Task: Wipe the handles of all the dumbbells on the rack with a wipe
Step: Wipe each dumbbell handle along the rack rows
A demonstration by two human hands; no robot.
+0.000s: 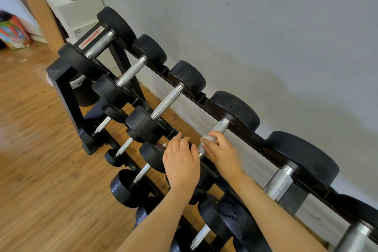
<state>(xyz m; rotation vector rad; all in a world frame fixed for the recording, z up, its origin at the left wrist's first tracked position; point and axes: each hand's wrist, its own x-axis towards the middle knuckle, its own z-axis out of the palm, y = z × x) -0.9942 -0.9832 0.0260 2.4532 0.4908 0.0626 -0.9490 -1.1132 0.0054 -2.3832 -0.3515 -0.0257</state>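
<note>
Wiping the knurled steel handle (218,129) of the fourth black top-row dumbbell: right hand (222,152) is gripping a white wipe (207,138) around it; left hand (181,159) is resting, fingers relaxed, on the near head. Judging next: fifth handle (279,182), rightward.

Head view, downward (close) over rack (241,129)

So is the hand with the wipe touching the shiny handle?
Touching. The head view shows the right hand pressing the white wipe around the dumbbell handle.
</note>
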